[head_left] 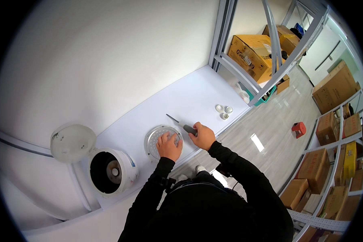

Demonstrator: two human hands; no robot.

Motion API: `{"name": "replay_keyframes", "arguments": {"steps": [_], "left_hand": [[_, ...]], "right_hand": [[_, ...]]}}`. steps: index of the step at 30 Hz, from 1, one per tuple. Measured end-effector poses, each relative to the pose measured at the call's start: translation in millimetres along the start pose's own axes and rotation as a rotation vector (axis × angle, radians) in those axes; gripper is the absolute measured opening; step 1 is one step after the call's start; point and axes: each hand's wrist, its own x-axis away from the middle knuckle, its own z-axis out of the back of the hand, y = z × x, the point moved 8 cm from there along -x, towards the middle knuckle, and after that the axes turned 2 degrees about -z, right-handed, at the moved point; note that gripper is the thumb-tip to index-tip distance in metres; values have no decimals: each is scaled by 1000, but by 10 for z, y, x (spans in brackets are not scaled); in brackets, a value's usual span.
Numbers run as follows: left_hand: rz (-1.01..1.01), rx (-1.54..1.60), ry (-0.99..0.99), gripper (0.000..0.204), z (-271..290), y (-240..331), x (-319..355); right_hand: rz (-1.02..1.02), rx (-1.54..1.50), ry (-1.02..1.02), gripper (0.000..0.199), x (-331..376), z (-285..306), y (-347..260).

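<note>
The left hand point(169, 146) lies palm-down, fingers curled, on a round perforated metal plate point(157, 136) that rests flat on the white worktop point(189, 97). The right hand point(203, 136) is closed around the grey handle of a slim screwdriver point(182, 124), its tip pointing away over the worktop. An open white rice cooker point(111, 171) stands to the left; three small white caps point(224, 111) lie to the right.
</note>
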Motion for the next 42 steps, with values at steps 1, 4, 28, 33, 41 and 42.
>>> {"name": "replay_keyframes", "arguments": {"steps": [1,4,28,33,41,42], "left_hand": [[-1,7,4,37,-2,-9,5],[-34,53,19,32,28,28,-11],[-175,261,-131,46,-842,1871,-964],[-41,203,-129,54,-1270,2126,-1002],[27,200,37,45,-1460,2217,-959],[37,199,33,43,-1480,2190,-959]], "right_hand": [[11,12,-21,40,15,-53,-28],[65,94,-75,43,43,-217,-34],[66,179,80,42,-561,1480,1703],[164,106,-122,49,-791,1457,1978],[303,34,-229,46,-889,1366,2103],[299,17,-234,44,-903,1363,2107]]}}
